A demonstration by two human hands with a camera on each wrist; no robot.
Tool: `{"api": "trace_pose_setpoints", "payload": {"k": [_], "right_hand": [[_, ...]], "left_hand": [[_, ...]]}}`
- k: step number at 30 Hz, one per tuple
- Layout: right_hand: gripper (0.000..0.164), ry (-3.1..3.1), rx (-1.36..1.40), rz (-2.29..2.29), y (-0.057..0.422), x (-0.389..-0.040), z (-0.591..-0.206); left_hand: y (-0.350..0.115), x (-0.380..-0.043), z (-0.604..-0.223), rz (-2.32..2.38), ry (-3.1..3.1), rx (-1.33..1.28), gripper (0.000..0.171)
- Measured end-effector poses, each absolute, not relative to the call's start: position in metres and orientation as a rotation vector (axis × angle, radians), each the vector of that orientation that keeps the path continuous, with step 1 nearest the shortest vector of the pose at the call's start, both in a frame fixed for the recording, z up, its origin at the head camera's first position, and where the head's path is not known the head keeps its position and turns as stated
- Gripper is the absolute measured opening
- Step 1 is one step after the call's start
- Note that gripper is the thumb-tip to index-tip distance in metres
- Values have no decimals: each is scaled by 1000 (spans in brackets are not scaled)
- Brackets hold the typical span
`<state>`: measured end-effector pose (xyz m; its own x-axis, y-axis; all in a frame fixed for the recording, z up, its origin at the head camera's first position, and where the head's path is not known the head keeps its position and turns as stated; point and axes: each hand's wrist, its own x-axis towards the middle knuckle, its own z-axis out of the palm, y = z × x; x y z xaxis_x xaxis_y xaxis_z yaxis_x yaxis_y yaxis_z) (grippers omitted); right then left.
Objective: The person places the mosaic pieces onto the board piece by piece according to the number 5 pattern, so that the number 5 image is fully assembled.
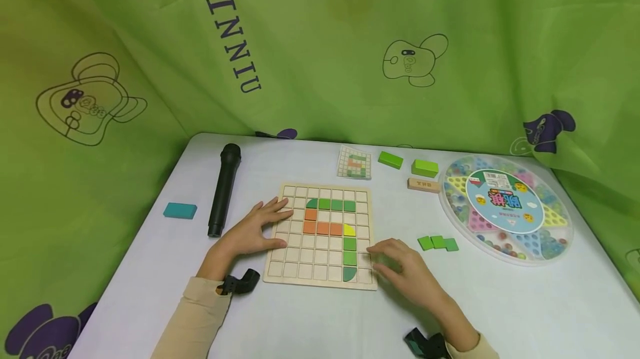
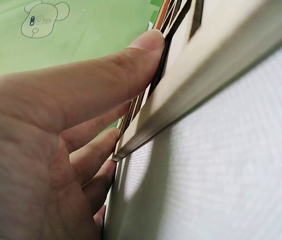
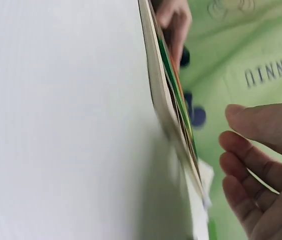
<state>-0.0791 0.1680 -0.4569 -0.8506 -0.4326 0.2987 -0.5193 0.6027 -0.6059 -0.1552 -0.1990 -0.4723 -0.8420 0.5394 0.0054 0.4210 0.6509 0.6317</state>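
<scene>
A wooden grid board lies on the table, with green, orange and yellow tiles set in several of its squares. My left hand rests along its left edge, fingers spread; the left wrist view has the thumb and fingertips at the rim. Just over the right edge hovers my right hand, thumb and fingers loosely bent and apart. Nothing shows between them in the right wrist view. Three loose green tiles lie to the right of that hand. Behind the board is a small pattern card with a similar coloured figure.
Left of the board lie a black microphone and a teal block. Back right are two green blocks, a wooden block and a round marble board game. A green curtain hangs behind the table.
</scene>
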Motion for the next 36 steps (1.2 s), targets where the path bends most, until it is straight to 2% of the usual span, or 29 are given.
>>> {"api": "trace_pose_setpoints", "payload": {"k": [10, 16, 27, 36], "right_hand": [[35, -2843, 362, 871, 247, -96, -452], [35, -2892, 369, 859, 261, -99, -459], [26, -2817, 370, 812, 246, -95, -461], [31, -2689, 609, 987, 179, -79, -451]], "left_hand": [[-200, -156, -472, 952, 2691, 789, 75], [-200, -156, -473, 965, 2688, 795, 75], [-200, -155, -474, 955, 2683, 793, 75], [-200, -155, -474, 952, 2695, 798, 74]]}}
